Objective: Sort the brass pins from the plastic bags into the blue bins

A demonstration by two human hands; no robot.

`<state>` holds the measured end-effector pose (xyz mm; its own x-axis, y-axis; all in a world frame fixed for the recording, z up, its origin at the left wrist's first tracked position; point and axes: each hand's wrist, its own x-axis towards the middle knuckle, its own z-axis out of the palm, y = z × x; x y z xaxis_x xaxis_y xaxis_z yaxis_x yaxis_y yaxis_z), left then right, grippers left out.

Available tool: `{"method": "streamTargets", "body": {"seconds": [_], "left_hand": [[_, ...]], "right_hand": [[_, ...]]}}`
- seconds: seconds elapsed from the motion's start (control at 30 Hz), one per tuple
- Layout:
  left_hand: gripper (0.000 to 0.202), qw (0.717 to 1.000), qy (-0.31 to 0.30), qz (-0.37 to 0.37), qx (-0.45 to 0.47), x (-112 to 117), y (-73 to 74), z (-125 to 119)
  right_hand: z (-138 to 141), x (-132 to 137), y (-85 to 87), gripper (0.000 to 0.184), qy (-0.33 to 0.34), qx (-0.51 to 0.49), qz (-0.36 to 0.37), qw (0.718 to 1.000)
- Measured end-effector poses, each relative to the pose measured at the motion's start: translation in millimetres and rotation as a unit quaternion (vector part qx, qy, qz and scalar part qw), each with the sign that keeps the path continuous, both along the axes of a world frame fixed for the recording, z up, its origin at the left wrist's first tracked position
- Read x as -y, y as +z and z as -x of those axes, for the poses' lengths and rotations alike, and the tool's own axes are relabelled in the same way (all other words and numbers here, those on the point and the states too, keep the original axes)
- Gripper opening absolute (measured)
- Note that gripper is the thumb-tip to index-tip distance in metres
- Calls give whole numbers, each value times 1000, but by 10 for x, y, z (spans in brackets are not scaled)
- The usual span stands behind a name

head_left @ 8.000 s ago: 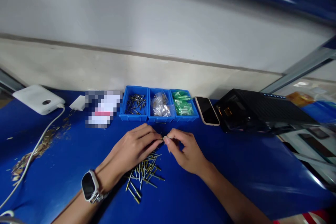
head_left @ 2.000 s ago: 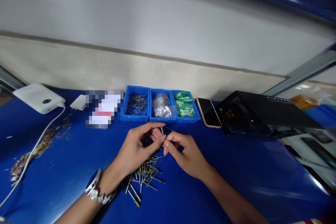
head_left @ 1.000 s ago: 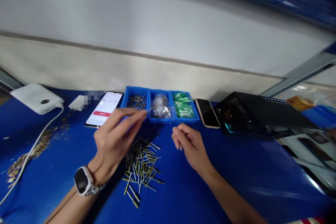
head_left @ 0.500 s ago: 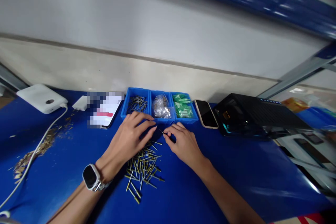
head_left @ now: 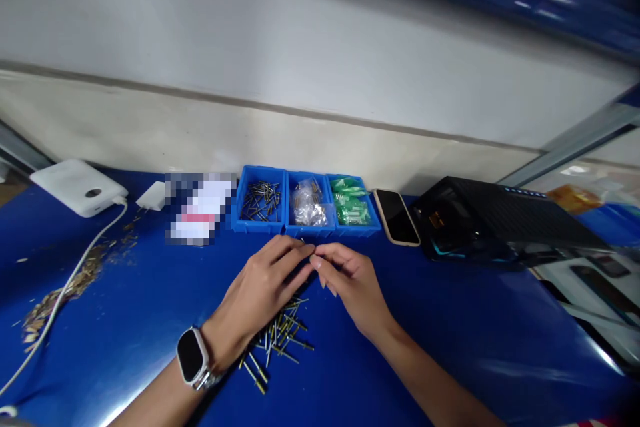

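The left hand (head_left: 260,278) and right hand (head_left: 353,283) are positioned at centre table, fingers curled narrow, with the fingertips (head_left: 314,261) of both meeting or nearly meeting. Whether any item is held between them cannot be determined from this view. A loose pile of blind rivets (head_left: 276,340) lies on the blue table (head_left: 450,327) directly below and near the hands, partly under the left hand's wrist side. A smartwatch (head_left: 191,355) is worn on the left wrist.

On the far side, just beyond the hands, stands a three-compartment blue bin (head_left: 283,230): left compartment, rivets (head_left: 260,201); middle, a clear plastic bag (head_left: 307,208); right, green packets (head_left: 349,203). To the right are a smartphone (head_left: 395,217) and a black device (head_left: 500,223). To the left are a pixelated item (head_left: 200,210), a white plug (head_left: 153,195), a white power bank (head_left: 77,187) with white cable (head_left: 65,293), and scattered brass-coloured shavings (head_left: 65,293).
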<state>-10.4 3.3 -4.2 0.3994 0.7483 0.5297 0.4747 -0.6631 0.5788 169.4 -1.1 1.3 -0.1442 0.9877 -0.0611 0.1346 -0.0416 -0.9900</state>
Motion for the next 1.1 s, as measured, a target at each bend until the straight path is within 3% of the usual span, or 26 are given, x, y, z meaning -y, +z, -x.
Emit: {"method": "streamTargets", "body": {"seconds": [0.17,0.3,0.47,0.8,0.87,0.93,1.03,1.1], "left_hand": [[27,995,-47,57,69,22,31,26],[29,989,-66,83,106,24,18,8],[33,984,-78,81,135,6,6,7],[34,987,-63,42,144,17,18,18],[33,989,-63,37,132,7,7,35],[32,991,-52,25,117,2,-4,55],[35,995,-13,-21,101,14,-3,73],[36,994,11,-61,94,35,8,71]], "right_hand": [[-52,-22,10,24,-4,-5,-17,1000],[-86,-92,-32,25,38,-96,65,993],[-89,-94,-37,21,79,-212,131,965],[-71,-69,51,24,100,-310,186,927],[-84,-56,63,28,120,-315,164,927],[-92,-20,63,30,124,-282,96,946],[-68,80,50,30,68,-138,-78,985],[-24,154,45,26,23,-40,-190,981]]}}
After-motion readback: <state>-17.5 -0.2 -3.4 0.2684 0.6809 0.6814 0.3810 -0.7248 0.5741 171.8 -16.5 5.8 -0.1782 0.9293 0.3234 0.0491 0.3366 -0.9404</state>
